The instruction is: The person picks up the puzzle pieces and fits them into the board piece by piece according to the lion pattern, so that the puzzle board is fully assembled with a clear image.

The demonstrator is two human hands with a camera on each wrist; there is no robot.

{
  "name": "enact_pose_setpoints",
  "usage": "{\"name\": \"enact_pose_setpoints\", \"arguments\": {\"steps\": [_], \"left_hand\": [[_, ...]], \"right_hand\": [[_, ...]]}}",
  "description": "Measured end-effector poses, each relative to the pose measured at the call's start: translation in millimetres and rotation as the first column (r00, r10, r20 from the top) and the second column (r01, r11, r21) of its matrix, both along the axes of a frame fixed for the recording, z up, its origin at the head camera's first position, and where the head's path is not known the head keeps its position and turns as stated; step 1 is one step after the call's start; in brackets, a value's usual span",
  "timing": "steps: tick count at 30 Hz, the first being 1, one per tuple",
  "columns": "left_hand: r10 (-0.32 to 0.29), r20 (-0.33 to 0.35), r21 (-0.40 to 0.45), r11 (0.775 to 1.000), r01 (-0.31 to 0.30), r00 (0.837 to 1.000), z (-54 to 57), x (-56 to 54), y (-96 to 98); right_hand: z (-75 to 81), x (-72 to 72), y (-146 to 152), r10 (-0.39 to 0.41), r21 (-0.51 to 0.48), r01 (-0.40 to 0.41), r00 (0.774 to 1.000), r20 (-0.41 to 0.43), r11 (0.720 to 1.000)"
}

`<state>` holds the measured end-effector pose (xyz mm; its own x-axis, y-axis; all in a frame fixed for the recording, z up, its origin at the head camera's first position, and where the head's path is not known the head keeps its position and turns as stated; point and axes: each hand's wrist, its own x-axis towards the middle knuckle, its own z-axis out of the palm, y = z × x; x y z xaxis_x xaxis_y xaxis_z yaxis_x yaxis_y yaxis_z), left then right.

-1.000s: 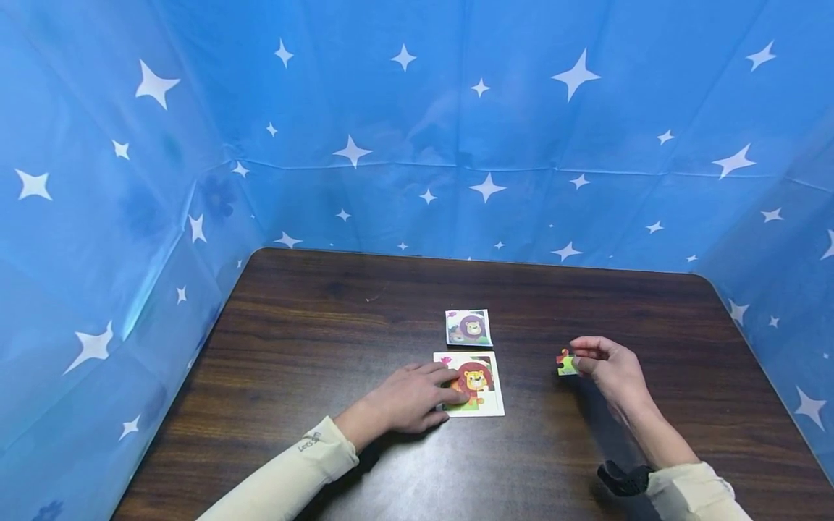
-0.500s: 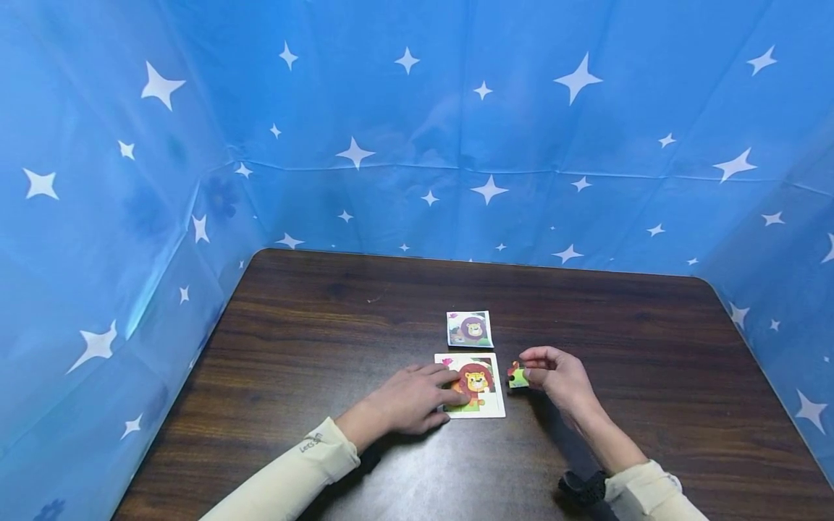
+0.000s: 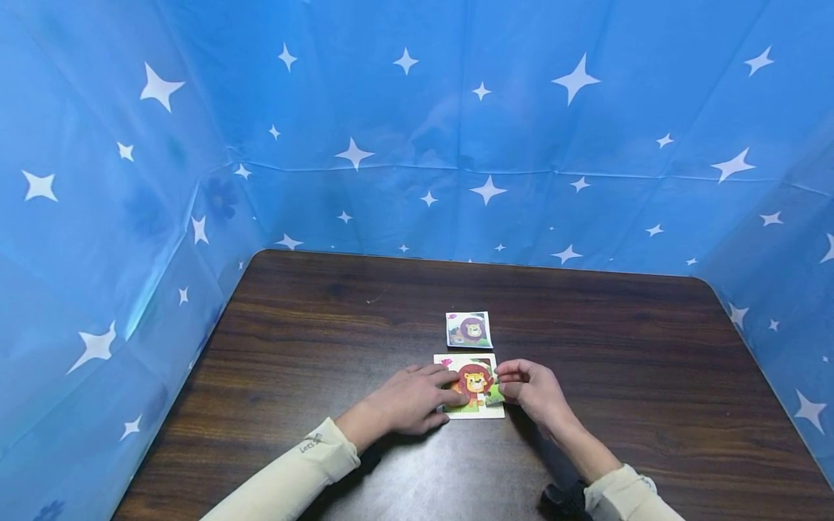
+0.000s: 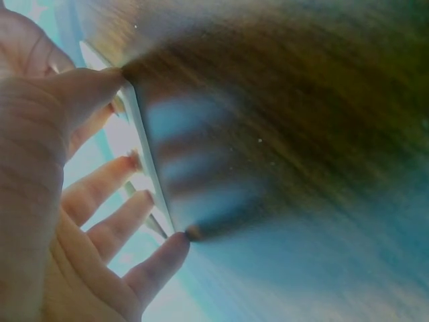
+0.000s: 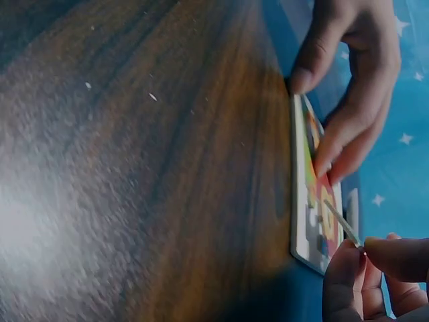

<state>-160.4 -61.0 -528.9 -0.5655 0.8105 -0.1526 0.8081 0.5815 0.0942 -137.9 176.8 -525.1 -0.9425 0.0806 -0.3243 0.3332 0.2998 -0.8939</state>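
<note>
A lion jigsaw puzzle in a white tray [image 3: 464, 415] lies flat on the table. My left hand [image 3: 417, 398] rests on its left side with fingers spread, the thumb at the tray's near edge in the left wrist view. Between thumb and fingertips my right hand [image 3: 537, 394] pinches a green jigsaw piece [image 3: 495, 396]. That piece overlaps the lower right of the puzzle in the head view. Seen from the right wrist, the piece [image 5: 343, 221] is tilted edge-on above a bare part of the tray [image 5: 298, 201].
Just behind the tray lies a small square picture card [image 3: 468, 330] with the same lion. The dark wood-grain table [image 3: 339, 318] meets a blue star-patterned curtain [image 3: 417, 145] along its back and sides.
My right hand has carried the jigsaw piece leftward from the table's right side to the puzzle's lower right. The left hand has stayed on the puzzle.
</note>
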Motion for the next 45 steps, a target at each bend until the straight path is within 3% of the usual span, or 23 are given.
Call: {"name": "enact_pose_setpoints", "arguments": {"steps": [10, 45], "left_hand": [[0.003, 0.002, -0.008, 1.000, -0.003, 1.000, 0.9, 0.8, 1.4], [0.011, 0.003, -0.004, 1.000, -0.011, 1.000, 1.8, 0.3, 2.7]], "right_hand": [[-2.7, 4.6, -9.8, 0.048, 0.031, -0.047, 0.999, -0.009, 0.998], [-1.3, 6.9, -5.2, 0.020, 0.014, -0.021, 0.998, 0.054, 1.000]]}}
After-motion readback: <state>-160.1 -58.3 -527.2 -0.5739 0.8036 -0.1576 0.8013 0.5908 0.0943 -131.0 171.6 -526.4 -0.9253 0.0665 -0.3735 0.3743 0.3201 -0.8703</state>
